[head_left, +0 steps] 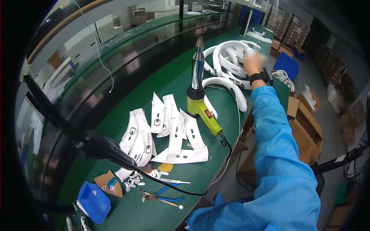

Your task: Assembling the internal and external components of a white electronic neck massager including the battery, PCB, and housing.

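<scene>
My right arm, in a blue sleeve with a black wristband, stretches far across the green workbench. At its end my right hand (253,64) is at the right edge of a pile of white curved, neckband-shaped plastic pieces (221,59). Its fingers are smeared by motion, so I cannot make out whether they grip a piece. One more white curved band (239,98) lies in front of the pile. My left hand is out of view. Nearer stands a lime-green heat gun (201,107), its metal nozzle pointing up. To its left lie several white curved shell parts (175,133) with slots.
Blue-handled pliers (165,198), small white pieces (133,180) and a blue bin (93,202) lie near the bench front. A black tool on an arm (104,146) overhangs the left. Cardboard boxes (304,134) stand right of the bench. A black cable crosses the front.
</scene>
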The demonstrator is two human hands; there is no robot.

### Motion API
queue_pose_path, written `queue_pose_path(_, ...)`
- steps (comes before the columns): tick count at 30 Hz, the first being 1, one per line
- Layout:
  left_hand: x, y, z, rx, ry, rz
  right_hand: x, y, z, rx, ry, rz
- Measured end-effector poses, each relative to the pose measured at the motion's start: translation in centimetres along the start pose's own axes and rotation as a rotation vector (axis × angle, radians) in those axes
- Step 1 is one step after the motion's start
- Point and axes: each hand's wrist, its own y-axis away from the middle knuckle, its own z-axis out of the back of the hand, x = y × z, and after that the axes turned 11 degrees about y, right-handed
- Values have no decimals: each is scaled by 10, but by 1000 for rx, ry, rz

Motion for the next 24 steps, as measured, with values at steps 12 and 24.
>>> queue_pose_path(12, 1, 1, -1, 6, 40, -52, 1, 22, 0, 247, 35, 55)
queue_pose_path(24, 2, 2, 0, 1, 45, -55, -5, 34, 1, 258, -24, 35)
